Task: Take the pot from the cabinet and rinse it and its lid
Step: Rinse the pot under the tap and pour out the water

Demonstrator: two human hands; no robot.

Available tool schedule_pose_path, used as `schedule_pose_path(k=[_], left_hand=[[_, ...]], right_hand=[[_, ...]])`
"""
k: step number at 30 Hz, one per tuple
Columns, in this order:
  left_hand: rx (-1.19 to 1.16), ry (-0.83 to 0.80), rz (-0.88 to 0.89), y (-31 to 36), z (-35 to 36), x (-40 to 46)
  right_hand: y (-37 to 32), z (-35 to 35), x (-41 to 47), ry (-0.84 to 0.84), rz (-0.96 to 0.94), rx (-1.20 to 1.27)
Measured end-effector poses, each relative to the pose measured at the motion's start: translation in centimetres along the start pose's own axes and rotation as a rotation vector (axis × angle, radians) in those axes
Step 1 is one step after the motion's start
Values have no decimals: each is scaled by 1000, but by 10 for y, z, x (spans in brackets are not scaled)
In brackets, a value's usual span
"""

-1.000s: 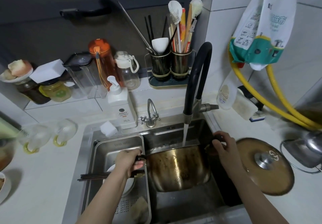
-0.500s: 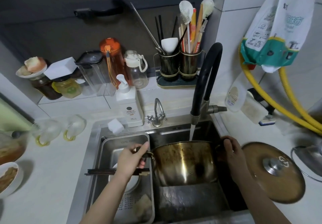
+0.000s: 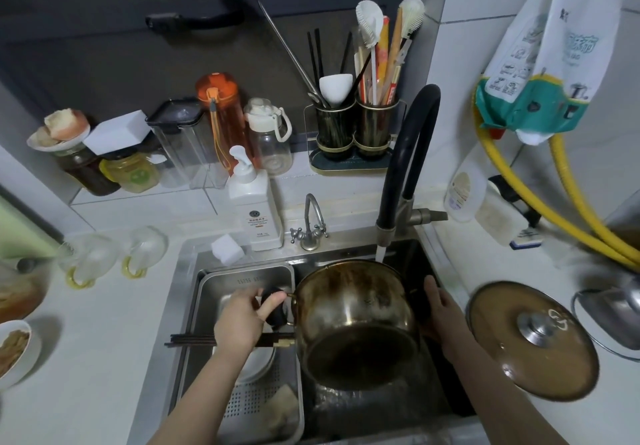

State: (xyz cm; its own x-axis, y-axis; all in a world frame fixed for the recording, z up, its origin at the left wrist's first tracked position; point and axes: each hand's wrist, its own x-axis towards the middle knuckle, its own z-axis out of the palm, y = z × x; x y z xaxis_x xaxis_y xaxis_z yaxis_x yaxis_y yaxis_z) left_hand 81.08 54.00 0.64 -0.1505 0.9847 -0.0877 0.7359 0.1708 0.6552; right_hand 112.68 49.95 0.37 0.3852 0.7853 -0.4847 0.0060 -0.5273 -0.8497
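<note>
A stained steel pot [image 3: 356,320] hangs over the sink [image 3: 381,406], tipped with its mouth toward me and water spilling out below. My left hand [image 3: 242,320] grips its black left handle. My right hand [image 3: 441,316] holds the pot's right side, where the handle is hidden behind my fingers. The black faucet [image 3: 408,167] runs a thin stream onto the pot's far rim. The pot's lid [image 3: 533,340], brownish with a steel knob, lies flat on the counter to the right of the sink.
A steel drain tray [image 3: 242,282] fills the sink's left half, with chopsticks [image 3: 190,339], a white plate and a sponge. A soap bottle [image 3: 254,209], a small tap and a white sponge sit behind it. Jars, bottles and utensil holders line the back. A yellow hose [image 3: 554,202] crosses at right.
The pot has been tipped from nearly upright under the stream to leaning toward me, pouring its water out. Both hands stayed on its handles. The camera view shifted left.
</note>
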Motion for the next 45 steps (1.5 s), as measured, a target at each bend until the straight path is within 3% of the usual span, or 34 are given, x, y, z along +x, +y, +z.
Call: schedule_pose_path(k=[5, 10, 14, 17, 23, 30, 36, 40, 45], left_hand=[[-104, 53, -13, -2, 15, 3], [-348, -57, -160, 21, 22, 8], [-434, -107, -86, 30, 23, 17], [-580, -165, -55, 39, 17, 15], [-614, -193, 30, 51, 10, 12], [-291, -206, 124, 65, 38, 6], [-207, -150, 40, 93, 58, -4], [-199, -186, 7, 116, 65, -3], [-231, -273, -7, 149, 79, -2]], right_hand=[[-8, 5, 0, -14, 94, -35], [10, -4, 28, -84, 205, -99], [56, -20, 75, -153, 325, 54], [52, -19, 67, -201, 369, 206], [22, 4, 50, -289, 298, 319], [-2, 23, 44, -405, 131, 26], [-8, 43, 33, -280, -74, -255], [-10, 40, 33, -118, -211, -364], [-17, 36, 24, -84, -347, -453]])
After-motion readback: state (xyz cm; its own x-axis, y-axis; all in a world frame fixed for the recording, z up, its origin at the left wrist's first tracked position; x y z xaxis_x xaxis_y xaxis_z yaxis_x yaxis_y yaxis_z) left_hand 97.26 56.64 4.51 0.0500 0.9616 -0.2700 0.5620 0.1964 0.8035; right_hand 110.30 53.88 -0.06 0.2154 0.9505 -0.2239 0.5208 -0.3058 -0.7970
